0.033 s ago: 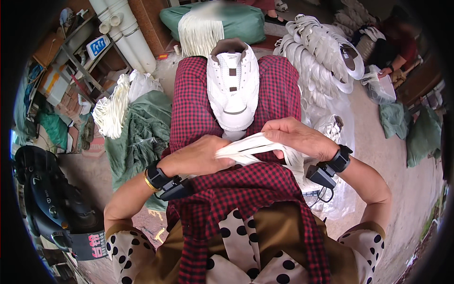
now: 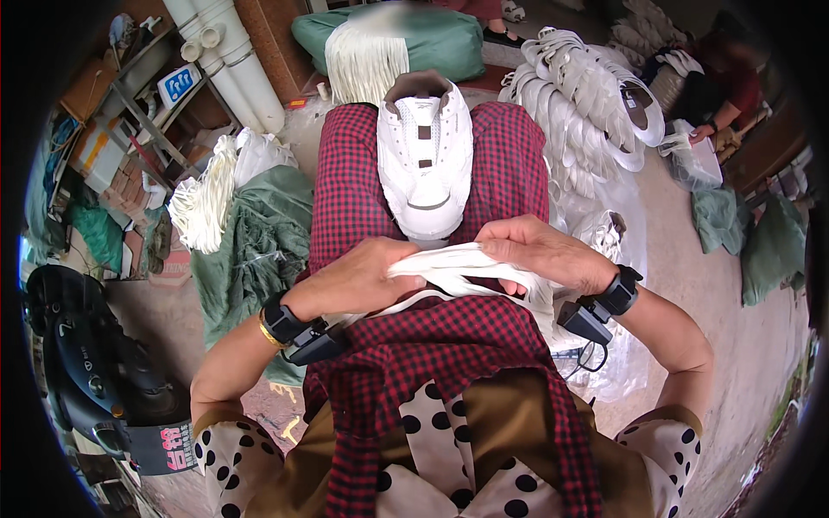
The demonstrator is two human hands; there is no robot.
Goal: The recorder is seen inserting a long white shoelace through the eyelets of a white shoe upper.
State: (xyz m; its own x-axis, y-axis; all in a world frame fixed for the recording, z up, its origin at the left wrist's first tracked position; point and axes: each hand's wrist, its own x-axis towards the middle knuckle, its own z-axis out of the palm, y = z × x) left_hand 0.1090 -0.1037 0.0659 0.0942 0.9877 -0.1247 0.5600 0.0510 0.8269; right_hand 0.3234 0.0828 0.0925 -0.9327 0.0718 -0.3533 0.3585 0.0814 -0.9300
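Observation:
A bundle of white shoelaces (image 2: 449, 260) stretches between my two hands, low over my lap. My left hand (image 2: 367, 274) is closed round its left end, and one strand trails from there along the apron edge. At the right end, the thumb and fingers of my right hand (image 2: 542, 252) pinch the laces, with more white strands hanging below. A white shoe upper (image 2: 423, 177) rests on the red-and-black checked cloth over my knees, just beyond my hands. Its brown-lined opening points away from me, and its eyelets show no laces.
Stacked white shoe uppers (image 2: 579, 95) stand at the right. White laces lie on a green sack (image 2: 440, 43) at the back, and another lace bundle (image 2: 205, 203) is at the left. A black scooter (image 2: 95, 363) stands lower left; a person's hand (image 2: 701, 132) shows at far right.
My left hand has shifted slightly left and up. The lace bundle is drawn flatter between my hands, and a loose strand now shows below my left hand.

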